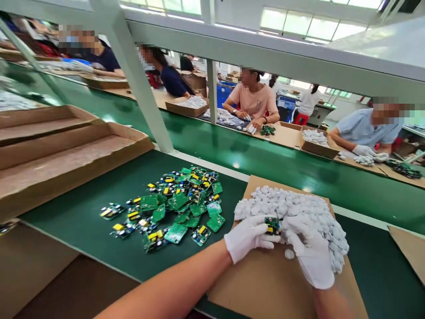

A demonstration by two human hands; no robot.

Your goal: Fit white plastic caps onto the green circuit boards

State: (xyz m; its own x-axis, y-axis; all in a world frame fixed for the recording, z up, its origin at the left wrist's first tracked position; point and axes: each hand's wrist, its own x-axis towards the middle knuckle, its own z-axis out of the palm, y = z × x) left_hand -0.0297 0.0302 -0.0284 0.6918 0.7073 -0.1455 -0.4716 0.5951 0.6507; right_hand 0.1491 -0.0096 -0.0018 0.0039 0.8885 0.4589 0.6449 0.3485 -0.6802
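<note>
My left hand (250,237), in a white glove, holds a small green circuit board (272,225) with a yellow part between thumb and fingers. Close on its right is my right hand (307,248), also gloved, with fingers curled beside the board; whether it pinches something is hidden. Both are over a cardboard sheet (262,283), at the front edge of a heap of small white pieces (292,201). One loose white piece (289,254) lies just below my hands. Left of them, a pile of circuit boards (179,201) rests on the dark green table (83,226).
Cardboard trays (66,164) stand at the left. A pale metal frame post (139,79) rises behind the table, and a green conveyor strip (232,155) runs beyond it. Several people sit across it, with boxes of white pieces (315,141). Another cardboard sheet (410,252) lies at the right edge.
</note>
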